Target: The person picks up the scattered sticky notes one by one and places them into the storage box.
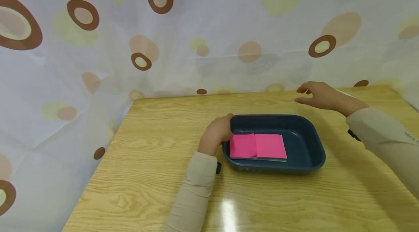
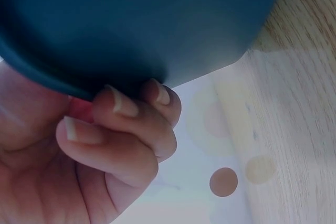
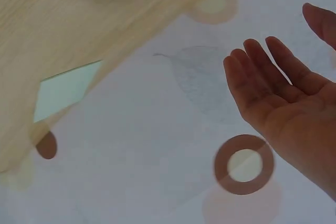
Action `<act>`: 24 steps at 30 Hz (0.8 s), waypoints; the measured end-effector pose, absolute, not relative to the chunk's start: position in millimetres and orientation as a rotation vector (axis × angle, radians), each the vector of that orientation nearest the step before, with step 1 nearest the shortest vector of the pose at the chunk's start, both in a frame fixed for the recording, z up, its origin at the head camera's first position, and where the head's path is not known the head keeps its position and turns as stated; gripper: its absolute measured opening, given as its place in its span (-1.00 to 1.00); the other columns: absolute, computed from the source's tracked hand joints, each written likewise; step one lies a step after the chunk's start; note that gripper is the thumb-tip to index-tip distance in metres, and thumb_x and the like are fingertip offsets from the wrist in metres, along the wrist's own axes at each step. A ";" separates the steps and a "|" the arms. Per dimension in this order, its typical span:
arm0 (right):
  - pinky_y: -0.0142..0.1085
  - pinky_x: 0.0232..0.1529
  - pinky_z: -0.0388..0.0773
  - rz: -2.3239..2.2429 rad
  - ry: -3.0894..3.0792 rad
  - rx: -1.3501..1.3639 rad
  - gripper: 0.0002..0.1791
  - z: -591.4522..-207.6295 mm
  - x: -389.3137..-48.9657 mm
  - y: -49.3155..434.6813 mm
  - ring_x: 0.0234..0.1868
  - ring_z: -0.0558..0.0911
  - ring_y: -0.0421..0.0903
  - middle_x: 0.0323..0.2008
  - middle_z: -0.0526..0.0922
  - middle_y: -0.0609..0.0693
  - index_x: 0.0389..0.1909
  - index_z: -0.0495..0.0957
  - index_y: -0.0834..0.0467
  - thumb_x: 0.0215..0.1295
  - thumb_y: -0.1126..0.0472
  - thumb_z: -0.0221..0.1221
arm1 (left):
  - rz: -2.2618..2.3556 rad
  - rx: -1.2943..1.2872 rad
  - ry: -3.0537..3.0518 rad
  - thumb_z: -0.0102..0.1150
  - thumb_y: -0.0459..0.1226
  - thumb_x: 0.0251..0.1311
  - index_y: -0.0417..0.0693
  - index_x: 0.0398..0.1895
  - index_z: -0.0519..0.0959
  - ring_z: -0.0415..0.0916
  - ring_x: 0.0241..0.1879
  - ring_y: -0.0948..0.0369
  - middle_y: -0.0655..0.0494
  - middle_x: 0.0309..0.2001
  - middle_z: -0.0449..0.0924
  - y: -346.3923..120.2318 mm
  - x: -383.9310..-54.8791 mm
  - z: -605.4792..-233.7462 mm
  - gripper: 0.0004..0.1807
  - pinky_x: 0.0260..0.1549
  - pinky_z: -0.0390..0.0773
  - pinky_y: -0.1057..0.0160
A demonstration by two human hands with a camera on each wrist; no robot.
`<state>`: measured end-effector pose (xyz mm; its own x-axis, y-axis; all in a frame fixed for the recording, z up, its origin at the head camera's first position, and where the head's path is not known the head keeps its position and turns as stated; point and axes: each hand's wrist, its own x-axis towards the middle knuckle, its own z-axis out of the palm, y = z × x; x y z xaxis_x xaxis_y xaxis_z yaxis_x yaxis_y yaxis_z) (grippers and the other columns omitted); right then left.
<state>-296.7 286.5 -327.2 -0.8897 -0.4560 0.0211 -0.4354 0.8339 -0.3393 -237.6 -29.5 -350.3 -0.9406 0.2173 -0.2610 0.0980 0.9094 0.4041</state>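
Note:
A dark blue rectangular tub (image 1: 302, 152) stands on the wooden table. Inside it, towards the left end, lie two pink sticky-note pads side by side, a left pad (image 1: 243, 146) and a right pad (image 1: 270, 146), with pale edges below. My left hand (image 1: 216, 133) grips the tub's left wall; in the left wrist view its curled fingers (image 2: 113, 150) press the outer side under the rim. Beyond the tub's far right corner, my right hand (image 1: 319, 95) hovers above the table, fingers loosely bent and holding nothing.
A pale green flat piece (image 3: 68, 90) lies near the table's back edge, mostly hidden by the right forearm in the head view. A patterned curtain (image 1: 183, 35) with brown rings hangs behind and left of the wooden table (image 1: 147, 174).

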 end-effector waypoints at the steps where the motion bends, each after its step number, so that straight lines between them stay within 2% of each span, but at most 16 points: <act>1: 0.20 0.00 0.43 -0.528 2.959 -0.689 -0.47 -331.0 -300.0 293.3 0.03 0.47 0.36 0.02 0.48 0.45 0.09 0.39 0.54 0.36 0.14 0.16 | 0.564 0.238 2.769 0.13 -0.42 0.22 0.01 0.46 0.19 0.51 -0.20 0.09 -0.08 0.20 0.47 -29.6 -237.5 -350.4 -0.28 -0.60 0.44 0.33; 5: 0.26 0.04 0.36 -0.557 2.968 -0.572 -0.40 -344.9 -311.4 318.7 0.06 0.41 0.44 0.06 0.38 0.55 0.15 0.28 0.59 0.41 0.11 0.09 | 0.562 0.243 2.768 0.13 -0.41 0.22 0.01 0.46 0.20 0.50 -0.18 0.10 -0.08 0.20 0.47 -29.4 -236.8 -350.4 -0.28 -0.60 0.44 0.34; 12: 0.36 0.12 0.16 -0.621 2.928 -0.389 -0.20 -366.6 -326.0 354.4 0.16 0.15 0.58 0.17 0.10 0.69 0.24 0.03 0.71 0.48 -0.01 -0.05 | 0.565 0.234 2.764 0.12 -0.42 0.22 0.01 0.47 0.19 0.50 -0.21 0.10 -0.08 0.21 0.47 -29.5 -237.6 -350.1 -0.28 -0.62 0.44 0.34; 19: 0.38 0.08 0.20 -0.632 2.897 -0.304 -0.12 -382.9 -332.3 378.9 0.10 0.19 0.63 0.13 0.08 0.77 0.20 -0.04 0.80 0.49 -0.05 -0.10 | 0.549 0.249 2.770 0.13 -0.42 0.22 0.00 0.47 0.19 0.48 -0.12 0.10 -0.07 0.23 0.46 -29.6 -238.2 -350.4 -0.28 -0.47 0.47 0.31; 24: 0.40 0.07 0.17 -0.550 2.910 -0.278 -0.07 -394.3 -338.2 390.6 0.09 0.14 0.65 0.11 0.01 0.80 0.18 -0.06 0.82 0.48 -0.10 -0.13 | 0.529 0.247 2.776 0.13 -0.41 0.22 0.01 0.46 0.19 0.51 -0.20 0.11 -0.07 0.20 0.48 -30.0 -238.5 -349.9 -0.28 -0.52 0.45 0.31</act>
